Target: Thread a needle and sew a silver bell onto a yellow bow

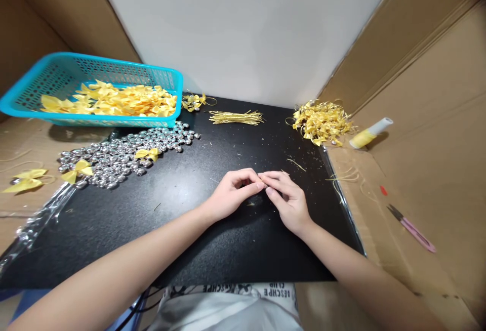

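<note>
At lower centre, the left hand [231,194] and right hand [286,200] are meeting fingertip to fingertip, fingers closed; any held item is not discernible. Loose silver beads [125,154] at left are risking scatter across the desk [190,230] if brushed.

Mat [197,240] centre open; beads [125,156] crowd left.

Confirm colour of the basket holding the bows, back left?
Turquoise blue, a perforated plastic basket with yellow bows inside; clearest in the head view.
</note>
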Available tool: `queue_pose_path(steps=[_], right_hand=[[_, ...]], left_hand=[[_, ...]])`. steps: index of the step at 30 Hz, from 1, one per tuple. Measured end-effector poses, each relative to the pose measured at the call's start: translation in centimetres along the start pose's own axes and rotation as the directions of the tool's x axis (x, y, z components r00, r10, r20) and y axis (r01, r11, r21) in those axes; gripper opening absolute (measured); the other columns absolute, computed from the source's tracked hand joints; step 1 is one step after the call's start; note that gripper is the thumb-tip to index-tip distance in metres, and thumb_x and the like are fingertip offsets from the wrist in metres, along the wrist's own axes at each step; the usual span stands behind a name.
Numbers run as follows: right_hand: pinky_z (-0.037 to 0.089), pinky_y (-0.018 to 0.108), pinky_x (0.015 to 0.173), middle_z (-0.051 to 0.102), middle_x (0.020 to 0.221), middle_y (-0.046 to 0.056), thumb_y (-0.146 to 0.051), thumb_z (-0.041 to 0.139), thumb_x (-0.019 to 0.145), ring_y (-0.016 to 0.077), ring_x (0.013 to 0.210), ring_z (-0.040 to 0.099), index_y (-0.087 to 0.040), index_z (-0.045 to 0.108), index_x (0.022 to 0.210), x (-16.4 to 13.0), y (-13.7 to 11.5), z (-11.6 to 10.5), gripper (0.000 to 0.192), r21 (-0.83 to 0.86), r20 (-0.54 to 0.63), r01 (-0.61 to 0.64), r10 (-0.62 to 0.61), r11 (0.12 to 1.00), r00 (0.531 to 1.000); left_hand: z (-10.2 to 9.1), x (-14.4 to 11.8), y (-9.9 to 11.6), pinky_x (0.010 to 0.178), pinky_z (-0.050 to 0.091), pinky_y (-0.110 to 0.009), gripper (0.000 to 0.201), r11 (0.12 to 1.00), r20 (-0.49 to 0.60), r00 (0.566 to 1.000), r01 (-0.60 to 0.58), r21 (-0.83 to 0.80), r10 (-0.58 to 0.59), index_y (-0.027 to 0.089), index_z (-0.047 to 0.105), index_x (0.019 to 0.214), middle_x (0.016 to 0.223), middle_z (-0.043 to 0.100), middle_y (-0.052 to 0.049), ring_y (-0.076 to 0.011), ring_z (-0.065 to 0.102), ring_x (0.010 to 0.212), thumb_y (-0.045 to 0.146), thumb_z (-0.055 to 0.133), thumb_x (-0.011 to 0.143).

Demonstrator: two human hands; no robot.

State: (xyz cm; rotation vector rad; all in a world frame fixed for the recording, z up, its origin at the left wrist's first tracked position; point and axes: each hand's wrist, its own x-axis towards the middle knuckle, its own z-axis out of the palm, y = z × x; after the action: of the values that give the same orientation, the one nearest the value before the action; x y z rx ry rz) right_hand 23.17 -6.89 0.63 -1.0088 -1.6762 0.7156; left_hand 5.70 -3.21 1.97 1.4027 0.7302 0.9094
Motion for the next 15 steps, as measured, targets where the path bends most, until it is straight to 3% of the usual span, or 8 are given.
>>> queue_pose_path(steps=[7,15], right_hand=[[0.052,0.043,0.086,0.070,0.102,0.006,-0.024,0.056,0.091,0.0222,0.097,0.064,-0.032,0.075,0.108,-0.12,-0.55,-0.46,0.027,0.092,0.008,-0.005,0.004,0.996,1.000],[0.052,0.033,0.073,0.066,0.088,0.004,-0.017,0.061,0.088,0.0171,0.083,0.062,-0.032,0.077,0.101,-0.04,-0.61,-0.47,0.026,0.161,0.035,0.006,-0.011,0.987,0.999]], left_hand=[[0.02,0.04,0.14,0.072,0.041,-0.027,0.025,0.959,0.139,0.975,0.197,-0.203,-0.171,0.015,0.063,0.064,0.069,0.062,0.000,-0.0120,0.052,0.068,0.036,0.074,0.073],[-0.37,0.25,0.14,0.070,0.039,-0.027,0.017,0.919,0.302,0.921,0.321,-0.229,-0.247,0.014,0.067,0.063,0.067,0.062,0.000,-0.0121,0.053,0.069,0.028,0.074,0.070]])
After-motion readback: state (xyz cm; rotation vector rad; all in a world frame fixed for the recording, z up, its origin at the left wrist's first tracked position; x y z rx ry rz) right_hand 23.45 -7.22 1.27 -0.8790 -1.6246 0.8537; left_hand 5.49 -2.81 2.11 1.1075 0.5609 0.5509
